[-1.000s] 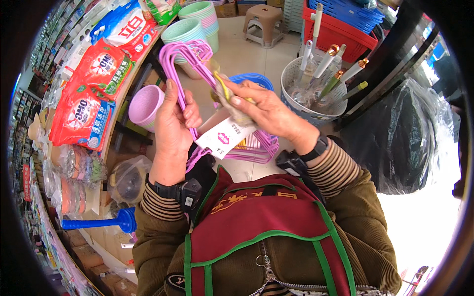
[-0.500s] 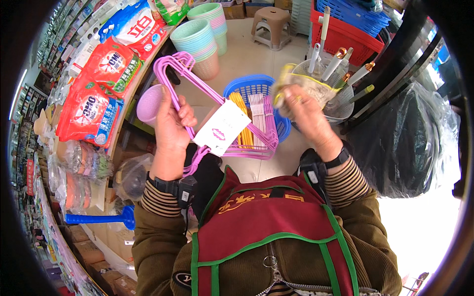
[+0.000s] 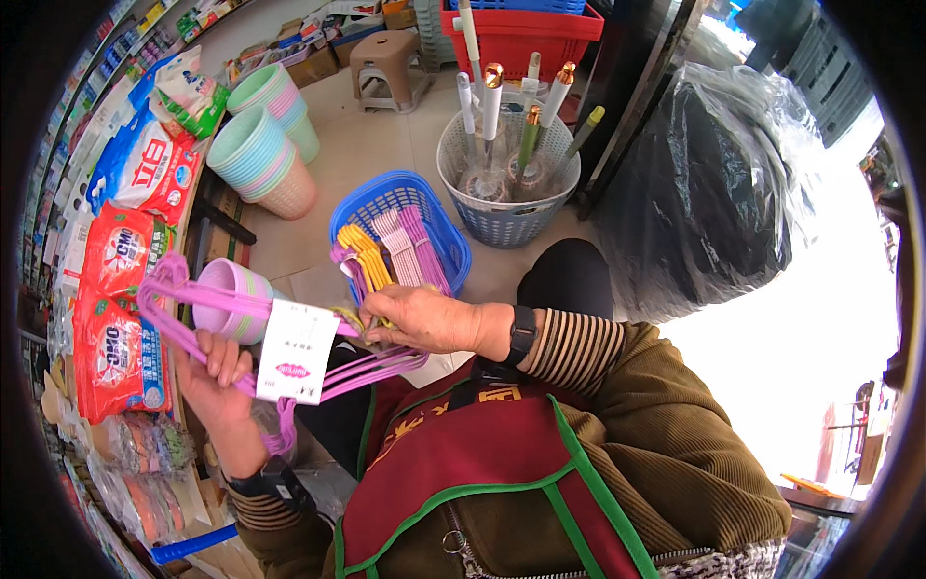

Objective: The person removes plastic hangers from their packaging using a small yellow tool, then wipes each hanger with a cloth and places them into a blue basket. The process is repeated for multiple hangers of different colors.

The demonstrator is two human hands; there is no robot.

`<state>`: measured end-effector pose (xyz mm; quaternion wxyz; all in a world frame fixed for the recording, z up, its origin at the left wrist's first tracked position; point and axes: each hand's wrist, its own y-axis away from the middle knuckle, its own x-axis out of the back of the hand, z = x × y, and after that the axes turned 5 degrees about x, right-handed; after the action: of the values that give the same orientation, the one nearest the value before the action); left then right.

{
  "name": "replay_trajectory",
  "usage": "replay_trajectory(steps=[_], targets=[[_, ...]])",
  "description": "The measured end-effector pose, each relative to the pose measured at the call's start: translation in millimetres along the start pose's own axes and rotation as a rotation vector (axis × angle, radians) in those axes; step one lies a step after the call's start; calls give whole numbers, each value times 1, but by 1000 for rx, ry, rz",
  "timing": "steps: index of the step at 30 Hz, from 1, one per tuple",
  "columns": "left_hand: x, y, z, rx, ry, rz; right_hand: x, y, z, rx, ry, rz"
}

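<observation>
My left hand [image 3: 220,381] is closed round a bundle of purple clothes hangers [image 3: 371,372], whose hooks point up and left. A white card label [image 3: 297,351] is attached across the bundle. My right hand [image 3: 415,317] is closed on a cloth [image 3: 349,318] at the far side of the hangers; only a yellowish edge of the cloth shows, the rest being hidden behind my fingers and the hangers. Beyond my right hand, a blue plastic basket [image 3: 457,253] on the floor holds bundles of yellow hangers [image 3: 367,253], pale pink hangers [image 3: 397,243] and purple hangers [image 3: 424,249].
Stacked pastel bins [image 3: 253,154] stand at the far left beside a shelf of red detergent bags [image 3: 108,352]. A grey basket [image 3: 506,224] holds several long-handled brushes. A brown stool [image 3: 386,63] is farther back. A large bag in clear plastic [image 3: 704,193] stands at the right.
My right hand has moved left and down with the cloth, from over the brush basket to the hangers. My left hand has lowered and tilted the bundle. The view has turned right.
</observation>
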<state>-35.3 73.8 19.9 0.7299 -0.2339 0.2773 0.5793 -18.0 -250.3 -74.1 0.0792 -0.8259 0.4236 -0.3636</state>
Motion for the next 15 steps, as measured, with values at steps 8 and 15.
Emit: replay_trajectory(steps=[8,15], targets=[[11,45,39,-185,23,-117,12,22,46,-425,-91,484],[12,45,48,-254,-20,40,-5,66,66,-431,-421,-328]])
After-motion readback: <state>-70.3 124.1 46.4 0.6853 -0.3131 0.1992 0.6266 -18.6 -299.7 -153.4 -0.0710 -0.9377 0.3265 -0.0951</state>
